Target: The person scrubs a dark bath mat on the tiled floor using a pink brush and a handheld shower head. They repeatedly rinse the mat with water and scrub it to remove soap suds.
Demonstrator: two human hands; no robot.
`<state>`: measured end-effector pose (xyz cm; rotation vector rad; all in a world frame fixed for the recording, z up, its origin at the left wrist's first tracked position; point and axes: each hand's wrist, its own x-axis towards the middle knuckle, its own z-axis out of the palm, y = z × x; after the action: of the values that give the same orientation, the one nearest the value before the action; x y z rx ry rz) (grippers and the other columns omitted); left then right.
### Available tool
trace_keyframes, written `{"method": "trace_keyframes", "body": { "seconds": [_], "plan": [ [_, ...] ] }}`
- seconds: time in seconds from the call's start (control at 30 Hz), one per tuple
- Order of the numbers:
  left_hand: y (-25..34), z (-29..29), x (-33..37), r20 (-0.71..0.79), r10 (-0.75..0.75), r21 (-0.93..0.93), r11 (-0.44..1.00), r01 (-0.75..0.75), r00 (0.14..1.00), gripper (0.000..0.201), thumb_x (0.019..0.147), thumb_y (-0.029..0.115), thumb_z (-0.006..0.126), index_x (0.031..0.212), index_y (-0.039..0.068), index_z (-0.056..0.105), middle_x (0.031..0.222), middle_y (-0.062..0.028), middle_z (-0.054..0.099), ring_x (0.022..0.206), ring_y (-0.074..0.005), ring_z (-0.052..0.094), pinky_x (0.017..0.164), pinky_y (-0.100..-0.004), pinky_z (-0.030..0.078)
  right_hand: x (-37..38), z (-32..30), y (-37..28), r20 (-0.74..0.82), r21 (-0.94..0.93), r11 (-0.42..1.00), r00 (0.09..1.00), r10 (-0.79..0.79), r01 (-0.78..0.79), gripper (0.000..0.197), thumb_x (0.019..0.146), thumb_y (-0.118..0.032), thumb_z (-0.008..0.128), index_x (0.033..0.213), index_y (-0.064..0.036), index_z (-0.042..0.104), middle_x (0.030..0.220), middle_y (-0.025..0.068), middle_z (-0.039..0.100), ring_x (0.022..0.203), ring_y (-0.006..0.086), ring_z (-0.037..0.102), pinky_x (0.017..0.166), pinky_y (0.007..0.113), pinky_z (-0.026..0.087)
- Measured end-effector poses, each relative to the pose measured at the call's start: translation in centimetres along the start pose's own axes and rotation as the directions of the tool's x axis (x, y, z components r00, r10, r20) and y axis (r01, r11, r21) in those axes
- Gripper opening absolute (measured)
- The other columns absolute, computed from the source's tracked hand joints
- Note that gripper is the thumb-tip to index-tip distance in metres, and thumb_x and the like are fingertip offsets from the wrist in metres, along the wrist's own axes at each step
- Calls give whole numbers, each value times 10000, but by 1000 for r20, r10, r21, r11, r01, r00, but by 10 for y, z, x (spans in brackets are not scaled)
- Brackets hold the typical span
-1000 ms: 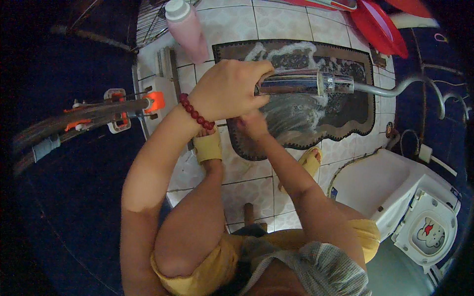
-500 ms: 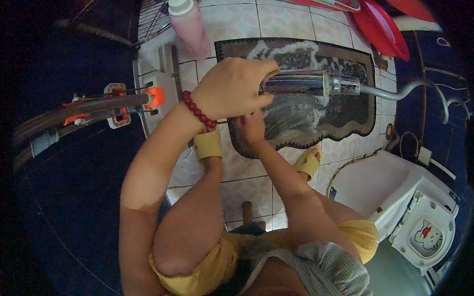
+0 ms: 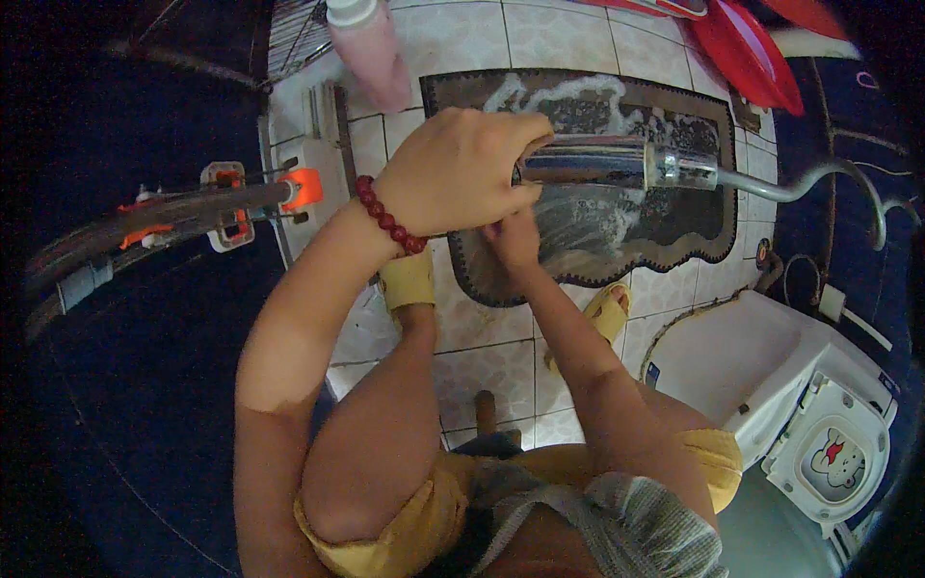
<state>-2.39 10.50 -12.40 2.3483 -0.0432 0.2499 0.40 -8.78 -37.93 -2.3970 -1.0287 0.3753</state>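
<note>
My left hand (image 3: 462, 173), with a dark red bead bracelet (image 3: 387, 218) at the wrist, is closed around the end of a chrome hand shower (image 3: 597, 162). From the shower's other end a grey hose (image 3: 771, 190) curves off to the right. Below it lies a dark floor mat (image 3: 665, 231) with a scalloped edge, streaked with white foam (image 3: 578, 89). Lower than my left hand and partly covered by it, my right hand (image 3: 515, 239) is over the mat's left part. Its fingers are mostly hidden, so their grip and anything in them cannot be made out.
A pink bottle (image 3: 371, 58) with a white cap stands beyond my left hand. Red basins (image 3: 747, 53) lean at the far right. A white toilet (image 3: 723, 356) is at the right, and a bicycle wheel (image 3: 125, 226) at the left. White tiles (image 3: 482, 380) surround the mat.
The hand shower has shifted slightly right in my left hand's grip. My right hand has moved a little to the right and up, further behind the left.
</note>
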Motion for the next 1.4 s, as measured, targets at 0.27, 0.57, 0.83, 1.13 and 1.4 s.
{"method": "trace_keyframes", "body": {
  "seconds": [0.27,0.57,0.83,1.13,1.4],
  "plan": [
    [-2,6,2,-61,24,-5,1000,-24,998,269,641,188,622,857,46,546,732,-140,594,655,-321,590,599,-401,487,-39,5,-9,195,22,951,931,-308,310,624,681,-125,650,1246,-180,390,968,192,455,843,367,499,669,418,464],
    [-3,4,3,-15,-7,2,1000,7,1000,375,630,172,662,955,29,541,728,-153,592,662,-310,591,595,-370,474,-54,9,-11,271,9,984,947,-173,177,588,715,-138,641,1247,-162,391,962,184,453,816,373,515,692,418,458],
    [-8,-1,-1,-29,-46,51,998,48,999,341,649,196,653,935,43,549,739,-158,596,676,-322,593,601,-380,474,-20,-3,0,-134,-115,940,943,306,-321,513,757,-293,612,1194,-98,426,905,197,524,807,328,551,642,406,461],
    [-30,-4,-8,-63,-73,36,996,76,995,339,669,207,650,949,42,555,742,-138,606,693,-305,602,614,-375,481,4,-24,15,-139,75,942,932,335,-327,641,670,-142,684,1242,-180,399,1014,184,442,915,354,507,707,425,462],
    [-79,-8,-3,-74,-251,136,956,259,965,352,704,235,632,1012,87,545,799,-164,606,753,-327,599,668,-396,476,-28,11,2,364,31,918,851,-378,394,585,679,-167,682,1207,-160,433,994,145,450,898,341,507,726,389,471]
  ]
}}
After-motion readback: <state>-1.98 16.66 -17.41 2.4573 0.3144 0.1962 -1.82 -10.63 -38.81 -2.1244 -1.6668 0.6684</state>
